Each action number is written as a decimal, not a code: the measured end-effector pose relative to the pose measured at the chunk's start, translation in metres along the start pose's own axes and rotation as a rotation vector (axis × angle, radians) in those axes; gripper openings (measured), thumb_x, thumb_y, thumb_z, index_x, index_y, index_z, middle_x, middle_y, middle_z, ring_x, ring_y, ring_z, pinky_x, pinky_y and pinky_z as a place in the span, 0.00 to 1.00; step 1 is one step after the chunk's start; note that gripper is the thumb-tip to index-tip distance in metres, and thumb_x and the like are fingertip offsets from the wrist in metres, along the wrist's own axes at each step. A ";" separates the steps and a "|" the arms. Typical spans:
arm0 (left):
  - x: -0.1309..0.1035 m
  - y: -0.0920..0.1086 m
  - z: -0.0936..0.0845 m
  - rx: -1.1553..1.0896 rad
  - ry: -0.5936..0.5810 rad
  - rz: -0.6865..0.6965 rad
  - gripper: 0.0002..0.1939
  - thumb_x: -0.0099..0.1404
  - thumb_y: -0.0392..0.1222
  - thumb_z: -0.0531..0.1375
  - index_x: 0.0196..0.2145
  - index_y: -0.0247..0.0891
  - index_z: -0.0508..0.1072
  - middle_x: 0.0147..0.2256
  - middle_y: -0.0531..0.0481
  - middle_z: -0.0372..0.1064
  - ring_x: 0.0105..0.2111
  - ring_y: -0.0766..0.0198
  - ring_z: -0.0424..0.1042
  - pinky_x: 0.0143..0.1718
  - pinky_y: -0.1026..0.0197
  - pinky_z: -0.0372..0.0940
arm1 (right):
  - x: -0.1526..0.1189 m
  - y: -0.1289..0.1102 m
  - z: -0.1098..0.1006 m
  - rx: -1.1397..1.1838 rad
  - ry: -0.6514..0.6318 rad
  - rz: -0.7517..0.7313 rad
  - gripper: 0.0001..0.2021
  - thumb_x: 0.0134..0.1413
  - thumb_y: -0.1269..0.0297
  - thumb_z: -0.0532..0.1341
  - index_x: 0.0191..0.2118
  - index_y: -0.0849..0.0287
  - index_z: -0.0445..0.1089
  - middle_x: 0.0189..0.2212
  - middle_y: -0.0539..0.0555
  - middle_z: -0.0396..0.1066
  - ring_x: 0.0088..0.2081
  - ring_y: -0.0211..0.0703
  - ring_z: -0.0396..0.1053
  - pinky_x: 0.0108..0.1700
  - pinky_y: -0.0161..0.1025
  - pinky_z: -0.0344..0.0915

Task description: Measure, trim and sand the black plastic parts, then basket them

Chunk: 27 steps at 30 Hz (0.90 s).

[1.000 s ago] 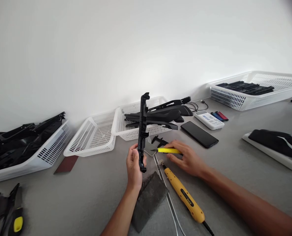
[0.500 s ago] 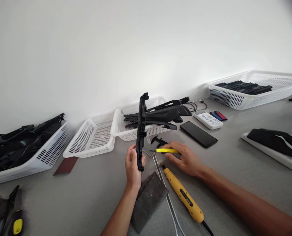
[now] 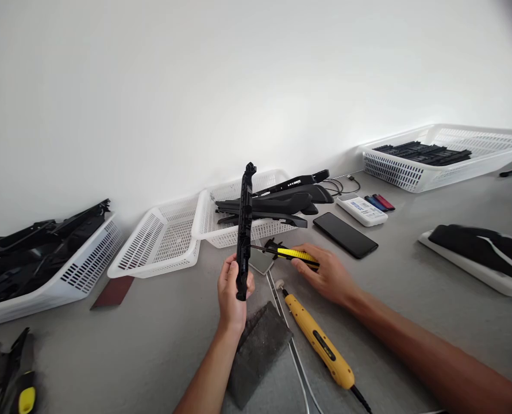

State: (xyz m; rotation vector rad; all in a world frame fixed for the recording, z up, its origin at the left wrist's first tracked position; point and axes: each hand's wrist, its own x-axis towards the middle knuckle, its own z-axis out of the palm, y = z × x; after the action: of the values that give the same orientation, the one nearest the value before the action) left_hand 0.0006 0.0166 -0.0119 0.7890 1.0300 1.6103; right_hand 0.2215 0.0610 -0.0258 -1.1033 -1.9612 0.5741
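My left hand [image 3: 232, 299] is closed around the lower end of a long black plastic trim strip [image 3: 245, 221], held upright above the table. My right hand [image 3: 328, 273] grips a slim tool with a yellow ribbed handle [image 3: 289, 253]. The thin metal tip of that tool meets, or nearly meets, the strip's right edge above my left fingers; exact contact is hard to see. Below my right hand lies a yellow rotary tool [image 3: 318, 339] with a small pale bit. A dark grey abrasive pad [image 3: 260, 353] rests beside my left forearm.
A white basket [image 3: 156, 241] stands left of another white basket [image 3: 221, 236] bearing black parts. Black pieces fill a basket [image 3: 87, 270] at far left; one more basket [image 3: 415, 178] sits back right. A phone [image 3: 346, 234] and a white box [image 3: 362, 210] lie right of my hands.
The black strip has turned slightly, showing a narrower side. The yellow-handled tool's tip has moved up a little along it, and its handle now slopes down to the right.
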 end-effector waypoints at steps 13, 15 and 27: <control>-0.003 -0.001 -0.002 0.023 -0.081 -0.025 0.20 0.71 0.58 0.61 0.46 0.37 0.73 0.21 0.58 0.64 0.18 0.69 0.56 0.20 0.66 0.52 | -0.001 -0.004 -0.006 0.055 -0.049 -0.049 0.10 0.67 0.59 0.59 0.44 0.56 0.75 0.39 0.55 0.80 0.39 0.48 0.77 0.42 0.40 0.66; -0.003 -0.001 -0.002 0.036 -0.128 -0.037 0.20 0.72 0.59 0.59 0.36 0.37 0.72 0.21 0.55 0.66 0.18 0.69 0.58 0.20 0.65 0.53 | -0.001 -0.004 -0.007 0.053 -0.058 -0.044 0.09 0.66 0.59 0.59 0.43 0.56 0.75 0.38 0.54 0.80 0.37 0.47 0.76 0.41 0.40 0.66; -0.004 0.005 0.000 0.108 -0.119 -0.038 0.20 0.68 0.56 0.64 0.44 0.35 0.73 0.20 0.58 0.63 0.19 0.69 0.56 0.22 0.66 0.53 | 0.000 -0.007 -0.011 0.057 -0.063 0.011 0.10 0.64 0.58 0.61 0.41 0.57 0.75 0.35 0.53 0.79 0.34 0.44 0.73 0.37 0.38 0.63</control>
State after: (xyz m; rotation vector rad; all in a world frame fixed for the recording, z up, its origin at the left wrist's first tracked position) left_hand -0.0007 0.0121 -0.0076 0.9209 1.0469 1.4670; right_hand 0.2271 0.0573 -0.0151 -1.0724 -1.9812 0.6740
